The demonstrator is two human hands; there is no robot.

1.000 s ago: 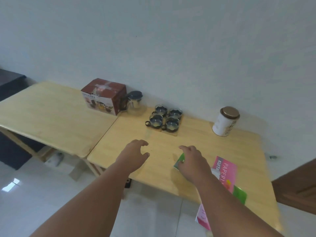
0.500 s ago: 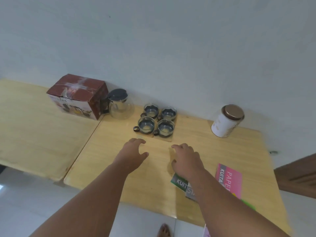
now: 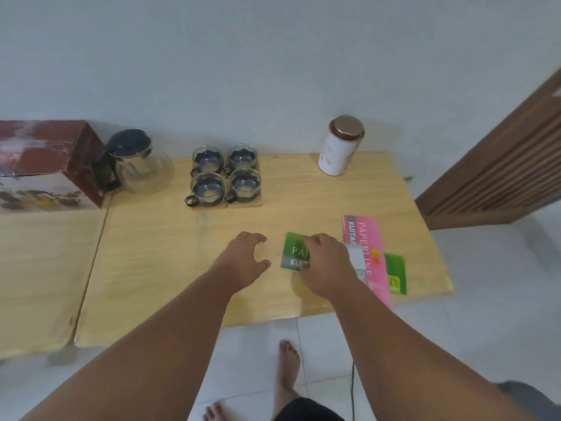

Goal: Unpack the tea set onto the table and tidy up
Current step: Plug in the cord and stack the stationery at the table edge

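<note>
Arms outstretched over pale wooden table.
Left hand loosely curled, empty; at its 3 o'clock, right hand palm-down on green booklet, grip unclear.

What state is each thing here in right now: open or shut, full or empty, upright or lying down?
box: shut.
teapot: upright, lid on, looks empty.
cups: four, upright, empty.
tin: upright, lid on.
left hand: open, holds nothing.
right hand: grips the green booklet, fingers curled over its far edge.
green booklet: closed, flat on the table.
pink booklet: closed, lying flat.
</note>
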